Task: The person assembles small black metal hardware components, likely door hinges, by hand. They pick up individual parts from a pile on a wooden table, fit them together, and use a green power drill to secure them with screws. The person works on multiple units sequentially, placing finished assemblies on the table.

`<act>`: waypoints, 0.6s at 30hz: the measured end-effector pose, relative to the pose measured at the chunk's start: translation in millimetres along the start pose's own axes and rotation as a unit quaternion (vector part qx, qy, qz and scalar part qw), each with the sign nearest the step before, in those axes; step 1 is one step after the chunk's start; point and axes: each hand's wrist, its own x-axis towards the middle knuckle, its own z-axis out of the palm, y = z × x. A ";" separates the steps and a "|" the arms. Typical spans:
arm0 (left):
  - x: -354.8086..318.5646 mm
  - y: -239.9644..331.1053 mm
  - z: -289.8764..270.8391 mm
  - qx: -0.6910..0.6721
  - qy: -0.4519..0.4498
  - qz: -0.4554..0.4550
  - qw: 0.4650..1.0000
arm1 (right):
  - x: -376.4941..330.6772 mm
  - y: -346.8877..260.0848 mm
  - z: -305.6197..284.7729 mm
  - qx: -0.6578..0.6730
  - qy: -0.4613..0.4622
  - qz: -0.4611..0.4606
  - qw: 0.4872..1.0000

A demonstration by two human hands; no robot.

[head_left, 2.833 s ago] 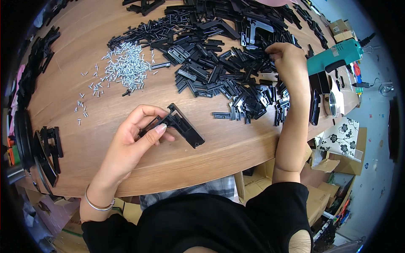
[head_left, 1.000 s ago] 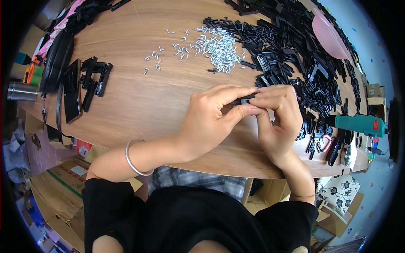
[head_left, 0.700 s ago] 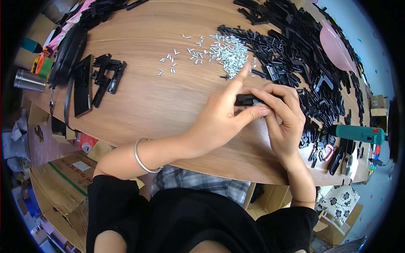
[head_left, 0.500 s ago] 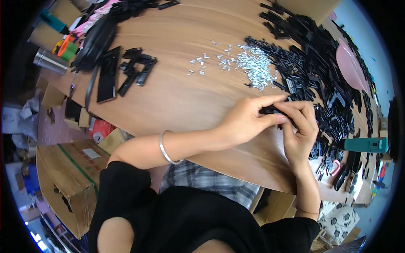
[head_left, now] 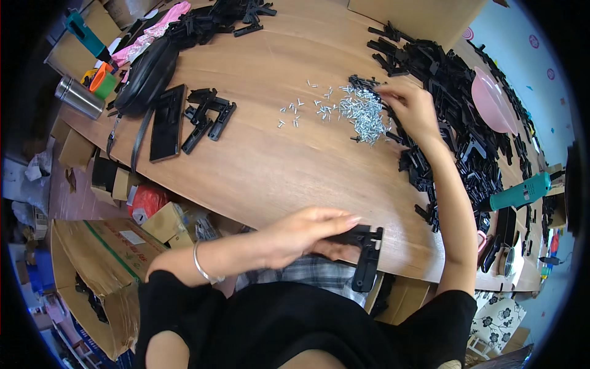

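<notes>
My left hand (head_left: 301,237) is closed around a black plastic bracket (head_left: 367,258) with a long crosspiece, held low at the table's near edge. Part of the bracket is hidden behind the fingers. Farther off, my right hand (head_left: 413,107) has its fingers bent together at the small black plastic pieces (head_left: 362,81). Whatever the fingertips pinch cannot be made out. Beside that hand lies a heap of small silvery screws (head_left: 365,117), with some scattered to its left. Larger black plastic parts (head_left: 439,74) are piled up to the right.
A pink bowl (head_left: 493,101) and a green power screwdriver (head_left: 521,192) lie on the right. At left are black assembled parts (head_left: 212,120), a dark flat phone-like slab (head_left: 167,126), a black bag (head_left: 146,75) and a steel tumbler (head_left: 78,97). A cardboard carton (head_left: 98,270) stands below left.
Both hands were together over a black piece at the right. My left hand has drawn back toward me with the bracket; my right hand has moved away to the small black pieces.
</notes>
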 end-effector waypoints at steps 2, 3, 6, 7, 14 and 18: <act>-9.5 -21.1 -7.0 -0.044 0.063 0.015 0.997 | 26.7 10.8 24.5 -0.106 0.038 -0.135 0.984; -15.5 -23.2 -6.1 -0.077 0.077 0.031 0.994 | 33.8 15.7 32.8 -0.114 0.030 -0.126 0.985; -32.1 -33.7 -13.5 -0.117 0.111 0.118 0.980 | 55.6 0.4 57.0 -0.158 -0.006 -0.055 0.986; -36.7 -36.3 -16.3 -0.118 0.118 0.149 0.975 | 59.4 -1.9 61.7 -0.178 -0.018 -0.020 0.984; -58.2 -26.5 -24.2 -0.134 0.102 0.136 0.976 | 63.8 -7.2 59.7 -0.195 -0.036 0.047 0.979; -54.7 -23.3 -24.8 -0.126 0.104 0.200 0.966 | 27.0 -28.1 26.9 0.197 -0.103 0.108 0.969</act>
